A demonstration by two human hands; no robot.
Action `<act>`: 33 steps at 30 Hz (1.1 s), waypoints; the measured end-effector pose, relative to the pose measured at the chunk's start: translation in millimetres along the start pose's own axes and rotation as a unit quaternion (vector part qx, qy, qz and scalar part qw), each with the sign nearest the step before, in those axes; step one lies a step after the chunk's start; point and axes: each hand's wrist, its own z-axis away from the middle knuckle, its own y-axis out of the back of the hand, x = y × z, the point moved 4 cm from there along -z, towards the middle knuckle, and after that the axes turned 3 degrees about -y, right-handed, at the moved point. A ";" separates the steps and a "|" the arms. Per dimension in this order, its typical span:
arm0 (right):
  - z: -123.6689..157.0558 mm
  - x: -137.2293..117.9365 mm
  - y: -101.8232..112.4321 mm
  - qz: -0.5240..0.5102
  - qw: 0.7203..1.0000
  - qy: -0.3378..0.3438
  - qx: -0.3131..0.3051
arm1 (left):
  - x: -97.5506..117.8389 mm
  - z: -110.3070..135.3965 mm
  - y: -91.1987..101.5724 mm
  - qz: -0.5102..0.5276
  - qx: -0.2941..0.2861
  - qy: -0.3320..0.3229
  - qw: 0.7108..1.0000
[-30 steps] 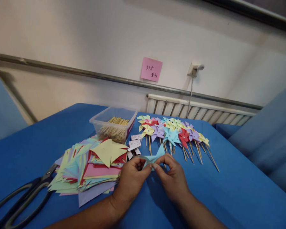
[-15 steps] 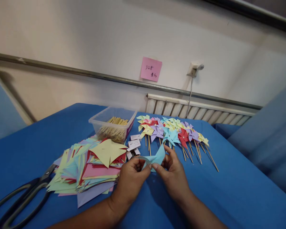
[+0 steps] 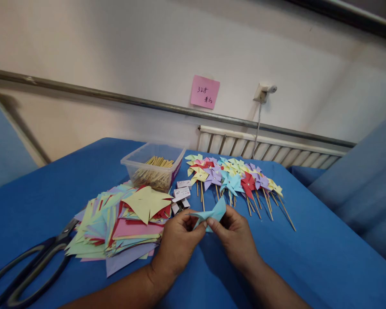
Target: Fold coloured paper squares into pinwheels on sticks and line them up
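Between my two hands is a light blue paper pinwheel (image 3: 218, 210), partly folded, its corners bent in toward the middle. My left hand (image 3: 180, 238) pinches its left side, thumb near the centre. My right hand (image 3: 236, 234) grips the right side, with the thumb pressed on the centre and the fingers behind the paper. What lies under the thumbs is hidden. Left of my left hand lies a pile of cut coloured paper (image 3: 116, 234), with a pale yellow slit square (image 3: 146, 201) on top. Small white boxes (image 3: 182, 193) sit just beyond my left hand.
Large scissors (image 3: 48, 253) lie at the left. Behind the pile stands a clear plastic box (image 3: 138, 162) of thin wooden sticks (image 3: 152, 174). Several finished pinwheels on sticks (image 3: 231, 182) lie at the back right of the blue table (image 3: 296, 262), near a radiator (image 3: 266, 148).
My right fingers have slid down from the upper tip of the blue paper, which now stands free. Both hands stay in nearly the same place, and the view has shifted slightly.
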 end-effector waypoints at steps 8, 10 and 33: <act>-2.4 -0.7 -1.6 -0.043 0.999 0.002 -0.011 | -6.4 1.0 0.5 0.020 0.017 0.038 0.999; -2.8 -0.2 -2.2 -0.045 0.999 -0.004 -0.018 | -8.0 0.7 0.0 0.024 0.011 0.043 0.999; -3.0 11.5 -2.2 0.023 0.999 -0.016 -0.018 | -13.6 -0.4 -3.7 0.118 -0.012 0.081 0.990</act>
